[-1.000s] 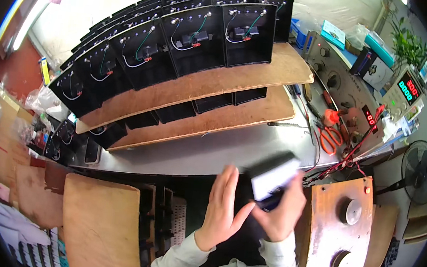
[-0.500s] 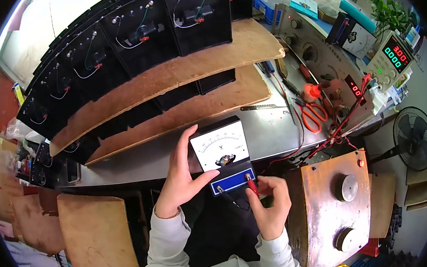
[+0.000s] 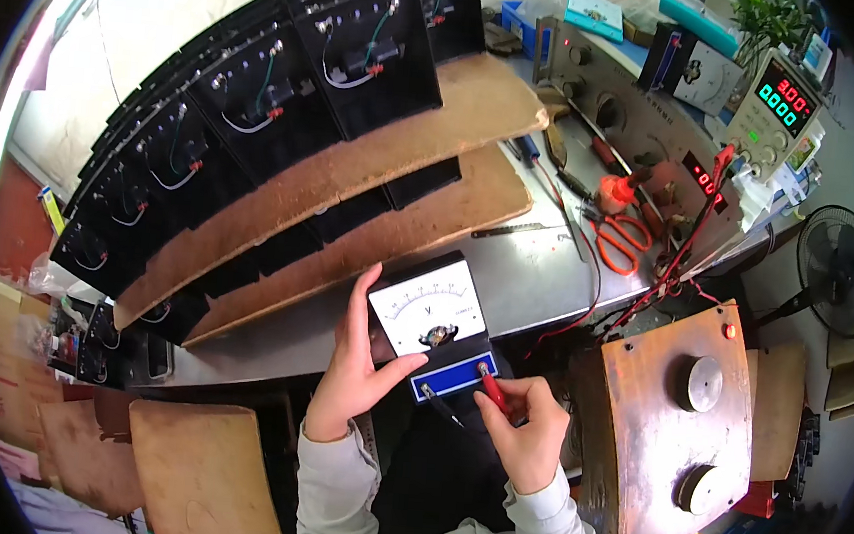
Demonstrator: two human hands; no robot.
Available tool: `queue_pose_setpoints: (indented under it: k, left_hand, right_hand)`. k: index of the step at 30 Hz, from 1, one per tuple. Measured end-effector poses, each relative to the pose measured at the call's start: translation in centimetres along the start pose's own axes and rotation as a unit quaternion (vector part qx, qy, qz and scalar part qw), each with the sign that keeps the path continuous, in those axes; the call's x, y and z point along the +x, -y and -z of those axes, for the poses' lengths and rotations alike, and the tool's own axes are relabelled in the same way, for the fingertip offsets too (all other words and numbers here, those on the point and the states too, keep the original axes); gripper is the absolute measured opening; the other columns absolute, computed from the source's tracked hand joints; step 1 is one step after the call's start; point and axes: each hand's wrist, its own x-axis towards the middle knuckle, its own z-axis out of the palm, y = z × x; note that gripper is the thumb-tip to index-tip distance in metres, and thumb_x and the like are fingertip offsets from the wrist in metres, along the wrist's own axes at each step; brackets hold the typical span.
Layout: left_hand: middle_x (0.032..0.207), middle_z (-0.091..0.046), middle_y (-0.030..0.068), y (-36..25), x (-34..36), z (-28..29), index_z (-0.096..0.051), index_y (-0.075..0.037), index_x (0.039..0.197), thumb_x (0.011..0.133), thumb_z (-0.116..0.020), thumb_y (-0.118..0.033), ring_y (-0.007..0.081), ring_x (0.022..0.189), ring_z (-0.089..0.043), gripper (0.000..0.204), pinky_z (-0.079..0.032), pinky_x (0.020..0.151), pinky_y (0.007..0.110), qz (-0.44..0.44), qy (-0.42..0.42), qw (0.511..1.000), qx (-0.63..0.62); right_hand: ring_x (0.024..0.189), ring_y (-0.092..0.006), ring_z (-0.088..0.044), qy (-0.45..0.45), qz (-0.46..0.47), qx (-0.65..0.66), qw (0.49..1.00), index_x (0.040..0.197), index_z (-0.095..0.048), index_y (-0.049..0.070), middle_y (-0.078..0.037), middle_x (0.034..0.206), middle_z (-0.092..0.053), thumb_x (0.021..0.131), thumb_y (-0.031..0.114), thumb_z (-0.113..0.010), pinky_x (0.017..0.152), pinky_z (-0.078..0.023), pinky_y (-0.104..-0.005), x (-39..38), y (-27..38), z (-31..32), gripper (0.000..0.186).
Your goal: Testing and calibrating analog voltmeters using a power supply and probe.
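Right grip [image 3: 524,430] shifted from meter [image 3: 419,302] to red clip [image 3: 493,392].

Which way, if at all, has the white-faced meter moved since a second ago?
Yes, left: judged against the box with two round knobs, the white-faced meter has shifted left in the view, leaving a wider gap between them.

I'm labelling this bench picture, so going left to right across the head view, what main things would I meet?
Large tan board → left hand → white-faced meter → right hand → box with two round knobs → black fan.
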Motion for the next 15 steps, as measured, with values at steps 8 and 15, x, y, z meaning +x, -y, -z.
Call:
queue_pose_setpoints:
  k: [8, 15]
  left_hand:
    - [0.142, -0.049, 0.0186, -0.3, -0.5, -0.9, -0.035, -0.007, 0.15, 0.073, -0.082, -0.02, 0.038, 0.133, -0.047, 0.091, -0.036, 0.109, 0.047, -0.093, -0.093, 0.979, 0.156]
    - [0.118, -0.058, 0.0144, -5.2, -13.7, 1.3, -0.054, -0.002, 0.133, 0.059, -0.09, -0.02, 0.0325, 0.108, -0.054, 0.084, -0.044, 0.093, 0.04, -0.044, -0.328, 0.875, 0.354]
  right_hand:
    - [0.077, -0.0117, -0.066, 0.049, 0.005, 0.153, 0.987, 0.112, -0.058, 0.0, -0.011, 0.102, -0.069, 0.093, -0.001, -0.069, 0.065, -0.051, -0.0233, -0.4, -3.3, 3.3, 0.022]
    - [0.071, -0.0124, -0.059, 0.275, 0.193, 0.003, 0.942, 0.088, -0.068, 0.001, -0.008, 0.087, -0.069, 0.076, -0.005, -0.08, 0.06, -0.044, -0.0237, -4.4, 0.0, -1.5, 0.018]
